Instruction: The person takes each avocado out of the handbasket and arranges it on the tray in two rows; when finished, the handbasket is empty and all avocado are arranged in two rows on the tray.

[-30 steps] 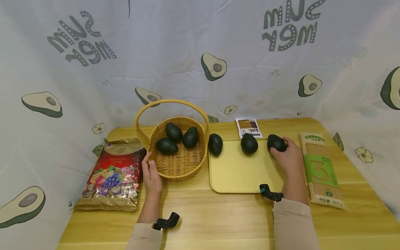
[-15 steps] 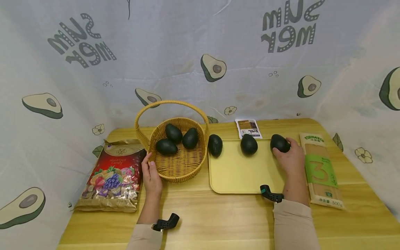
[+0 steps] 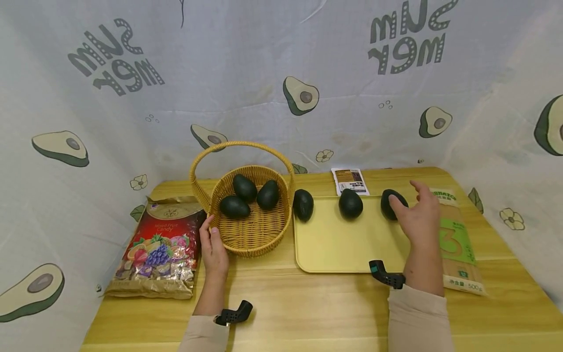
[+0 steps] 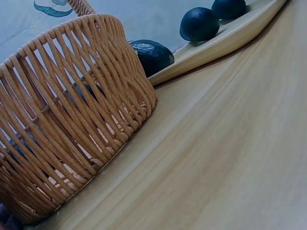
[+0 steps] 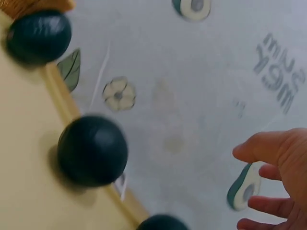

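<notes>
One avocado (image 3: 388, 212) is released at the far right of the yellow tray (image 3: 338, 239). Half a second ago it is shown gripped by the right hand (image 3: 420, 215); now nothing is held there. Right fingers are spread and the hand is shifted to the right, so the noodle pack (image 3: 464, 271) is covered more than in the previous head frame. The thumb tip is overlapped with the fruit in the head view, but in the right wrist view it is seen well clear of any avocado, so contact is judged broken.

Left hand (image 3: 214, 252): unchanged. Nothing is grasped; its fingers are laid against the near left side of the wicker basket (image 3: 250, 252). How firmly the wall is pressed cannot be told. No basket shift is seen.

Count: three on the tray, lined up roughly evenly along its far edge: the released one, the middle avocado (image 3: 350, 204) in front of the white sachet (image 3: 352, 180), and the leftmost avocado (image 3: 303, 205) just beside the basket. Three basket avocados (image 3: 268, 195) are also seen, untouched by either hand.

Meaning: placement of the rightmost fruit is judged done, since it is left standing unsupported. The right hand is freed.
</notes>
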The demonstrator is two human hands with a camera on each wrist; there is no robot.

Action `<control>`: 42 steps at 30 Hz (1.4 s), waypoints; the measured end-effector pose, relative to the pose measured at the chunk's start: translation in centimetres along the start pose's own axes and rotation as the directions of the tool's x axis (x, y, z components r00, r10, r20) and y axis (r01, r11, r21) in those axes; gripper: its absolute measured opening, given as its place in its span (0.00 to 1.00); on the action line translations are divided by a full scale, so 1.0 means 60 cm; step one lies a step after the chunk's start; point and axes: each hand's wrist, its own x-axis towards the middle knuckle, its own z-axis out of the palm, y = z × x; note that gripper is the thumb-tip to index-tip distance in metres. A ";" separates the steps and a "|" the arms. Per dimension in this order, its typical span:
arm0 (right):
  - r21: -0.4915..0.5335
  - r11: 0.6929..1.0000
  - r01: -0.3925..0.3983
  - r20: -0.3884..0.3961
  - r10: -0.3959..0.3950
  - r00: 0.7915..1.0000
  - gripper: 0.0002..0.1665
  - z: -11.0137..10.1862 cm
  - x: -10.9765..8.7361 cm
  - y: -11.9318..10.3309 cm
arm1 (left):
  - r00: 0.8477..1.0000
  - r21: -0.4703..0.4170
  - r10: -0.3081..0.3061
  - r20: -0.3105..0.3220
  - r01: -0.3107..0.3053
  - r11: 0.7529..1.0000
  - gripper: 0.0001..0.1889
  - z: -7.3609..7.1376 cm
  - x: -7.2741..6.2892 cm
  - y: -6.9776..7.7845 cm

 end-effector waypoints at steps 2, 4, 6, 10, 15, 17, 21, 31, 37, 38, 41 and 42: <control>0.022 1.000 0.021 -0.018 -0.021 1.000 0.44 -0.004 -0.010 -0.021 | 1.000 0.005 0.002 0.001 -0.002 1.000 0.21 0.000 0.000 0.000; 0.057 0.997 0.046 -0.021 -0.044 0.999 0.43 -0.004 -0.022 -0.043 | 1.000 0.005 0.003 0.002 -0.003 1.000 0.21 0.000 -0.001 0.001; 0.098 0.992 0.079 -0.028 -0.076 0.997 0.41 -0.002 -0.035 -0.066 | 1.000 0.005 0.004 0.000 -0.004 1.000 0.21 0.001 -0.001 0.001; 0.161 0.966 0.203 -0.045 -0.198 0.979 0.37 0.014 -0.058 -0.106 | 1.000 0.004 0.008 -0.003 -0.008 1.000 0.21 0.000 0.000 -0.001; 0.203 0.904 0.377 -0.038 -0.378 0.925 0.33 0.051 -0.083 -0.139 | 1.000 -0.006 0.014 -0.007 -0.014 1.000 0.20 -0.002 0.000 -0.002; 0.210 0.873 0.440 -0.016 -0.447 0.895 0.31 0.071 -0.094 -0.150 | 1.000 -0.018 0.015 -0.006 -0.015 1.000 0.20 -0.002 0.001 -0.001; 0.201 0.819 0.537 0.061 -0.557 0.828 0.32 0.114 -0.117 -0.170 | 1.000 -0.029 0.010 0.002 -0.010 1.000 0.20 -0.002 0.001 -0.004; 0.170 0.809 0.562 0.325 -0.585 0.744 0.31 0.213 -0.156 -0.211 | 0.999 -0.049 0.045 -0.017 -0.045 0.998 0.19 0.002 0.005 -0.011; 0.135 0.801 0.583 0.399 -0.583 0.708 0.31 0.268 -0.156 -0.230 | 0.998 -0.036 0.049 -0.025 -0.050 0.998 0.18 0.003 0.007 -0.011; 0.118 0.794 0.596 0.409 -0.586 0.700 0.31 0.277 -0.154 -0.234 | 0.998 -0.036 0.048 -0.027 -0.049 0.998 0.18 0.003 0.008 -0.011; 0.077 0.776 0.626 0.437 -0.591 0.678 0.31 0.303 -0.146 -0.246 | 0.999 -0.039 0.046 -0.027 -0.047 0.998 0.19 0.003 0.008 -0.011; 0.070 0.771 0.632 0.448 -0.591 0.671 0.32 0.312 -0.143 -0.250 | 0.999 -0.041 0.045 -0.026 -0.047 0.998 0.19 0.003 0.008 -0.012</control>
